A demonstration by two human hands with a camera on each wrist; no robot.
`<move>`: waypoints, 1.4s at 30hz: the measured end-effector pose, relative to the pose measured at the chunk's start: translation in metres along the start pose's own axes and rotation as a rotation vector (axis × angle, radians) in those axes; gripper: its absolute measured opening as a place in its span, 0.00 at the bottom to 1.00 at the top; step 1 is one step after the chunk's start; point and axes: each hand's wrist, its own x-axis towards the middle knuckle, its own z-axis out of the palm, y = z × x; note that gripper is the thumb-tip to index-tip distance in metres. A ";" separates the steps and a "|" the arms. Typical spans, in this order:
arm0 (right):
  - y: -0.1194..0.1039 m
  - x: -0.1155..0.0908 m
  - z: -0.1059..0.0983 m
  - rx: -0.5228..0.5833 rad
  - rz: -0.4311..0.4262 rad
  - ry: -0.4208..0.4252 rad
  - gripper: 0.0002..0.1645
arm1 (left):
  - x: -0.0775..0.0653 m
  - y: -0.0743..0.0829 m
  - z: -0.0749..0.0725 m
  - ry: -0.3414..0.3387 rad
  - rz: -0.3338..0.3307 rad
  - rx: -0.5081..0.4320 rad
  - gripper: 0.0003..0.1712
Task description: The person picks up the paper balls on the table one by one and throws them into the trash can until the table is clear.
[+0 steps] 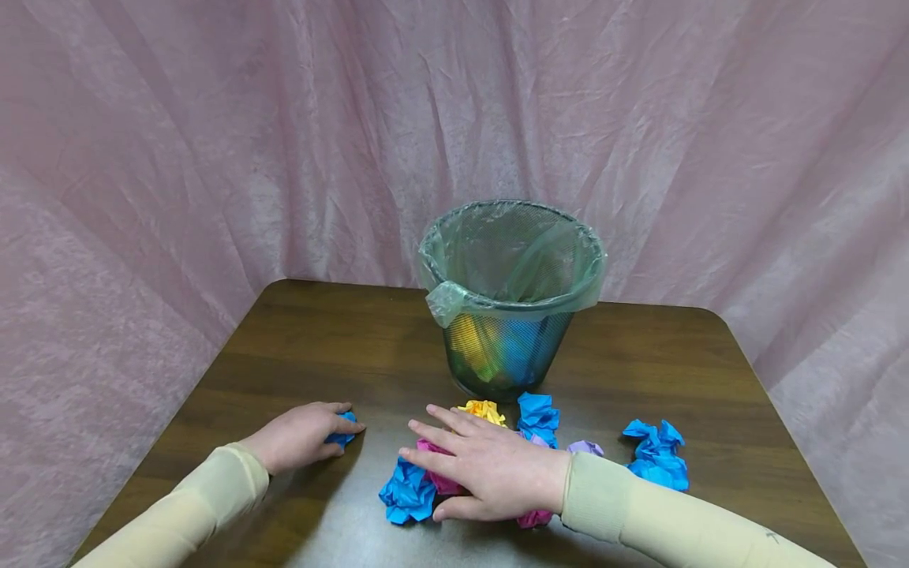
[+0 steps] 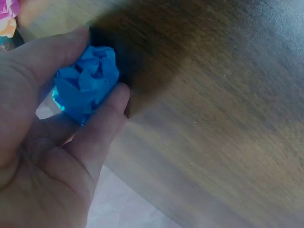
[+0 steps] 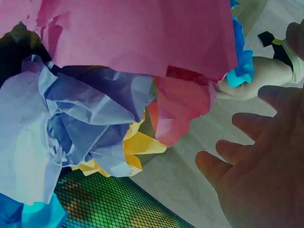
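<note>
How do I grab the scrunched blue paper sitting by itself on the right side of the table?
I'd try pinching the lone blue paper across its crumpled middle, bringing the right hand down from above. Its top is uncovered, and those bumpy folds should be easy to grip. The sleeve crowds its near side, so avoid that.

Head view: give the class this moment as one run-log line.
left hand: holds blue paper ball | right hand: fingers spread over crumpled papers | mesh bin: upright, lined, coloured contents showing
</note>
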 end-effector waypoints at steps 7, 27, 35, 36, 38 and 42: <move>-0.001 -0.001 0.004 -0.042 -0.005 0.031 0.47 | 0.000 0.000 0.002 0.062 0.007 0.034 0.24; 0.000 0.000 -0.001 -0.048 0.006 0.080 0.48 | -0.004 -0.013 -0.007 0.091 0.030 -0.057 0.21; 0.000 -0.001 -0.019 -0.140 -0.012 0.144 0.48 | 0.002 -0.001 -0.043 0.131 0.044 -0.119 0.23; 0.000 -0.001 -0.021 -0.139 -0.013 0.150 0.48 | 0.003 0.001 -0.048 0.143 0.047 -0.124 0.23; 0.000 -0.001 -0.027 -0.141 -0.016 0.165 0.47 | 0.006 0.004 -0.057 0.167 0.048 -0.135 0.24; -0.001 -0.003 -0.040 -0.149 -0.013 0.189 0.47 | 0.010 0.009 -0.075 0.198 0.067 -0.138 0.25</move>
